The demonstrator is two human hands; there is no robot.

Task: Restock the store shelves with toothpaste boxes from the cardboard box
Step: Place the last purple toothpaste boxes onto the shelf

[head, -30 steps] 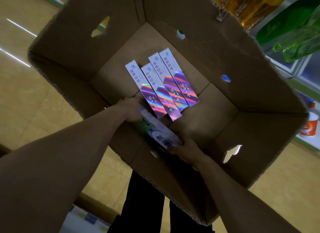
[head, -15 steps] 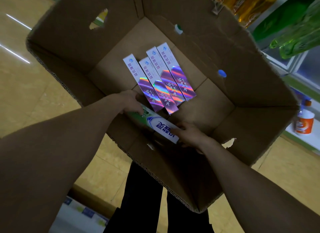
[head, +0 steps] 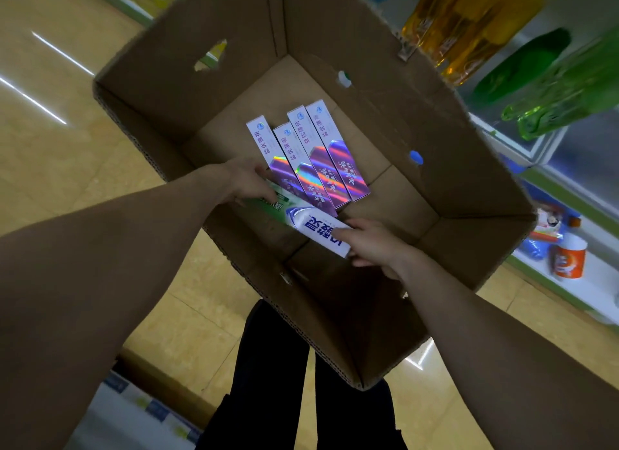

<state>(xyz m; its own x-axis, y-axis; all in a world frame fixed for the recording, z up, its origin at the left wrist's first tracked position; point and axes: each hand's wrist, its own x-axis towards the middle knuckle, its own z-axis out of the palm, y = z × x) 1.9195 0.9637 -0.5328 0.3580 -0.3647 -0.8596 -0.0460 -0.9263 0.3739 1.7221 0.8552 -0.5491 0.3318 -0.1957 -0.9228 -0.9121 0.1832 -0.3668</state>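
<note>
An open cardboard box (head: pixel 469 235) stands on the floor below me. Several purple holographic toothpaste boxes (head: pixel 311 155) lie side by side on its bottom. A green and white toothpaste box (head: pixel 301 220) lies slanted near the box's front wall. My left hand (head: pixel 246 185) grips its green end, and my right hand (head: pixel 368 245) grips its white end with curled fingers. Part of the green end is hidden under my left hand.
Store shelves at the right carry yellow bottles (head: pixel 459 21), green bottles (head: pixel 562 91) and an orange tub (head: pixel 568 259). A low shelf edge with products (head: pixel 144 402) runs at the bottom left. Tan floor tiles surround the box, and dark trouser legs (head: pixel 274 376) show below it.
Both hands have lifted the green and white box a little and turned it, so its printed white face now shows more fully. The purple boxes lie where they were.
</note>
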